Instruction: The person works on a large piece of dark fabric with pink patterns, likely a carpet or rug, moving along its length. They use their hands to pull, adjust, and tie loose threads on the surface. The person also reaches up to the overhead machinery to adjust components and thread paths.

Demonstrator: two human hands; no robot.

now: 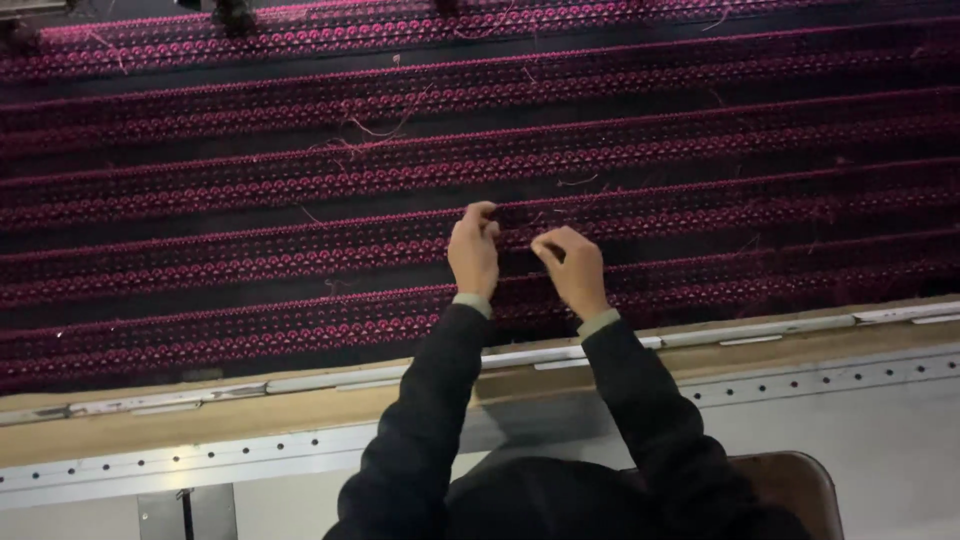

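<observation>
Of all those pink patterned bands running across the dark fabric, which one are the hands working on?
The third band up from the metal rail: both the left hand and right hand pinch at this band; the others lie untouched.

A wide dark machine bed (pixel 200 290) fills the far part of the scene from left to right. Directly on it lie long parallel bands of magenta patterned lace trim (pixel 250 255), running left to right with dark gaps between them. Loose pink threads (pixel 385 130) stray over the far bands. Along the near edge runs a tan rail (pixel 300 408) edged with a pale perforated metal strip (pixel 200 462).
</observation>
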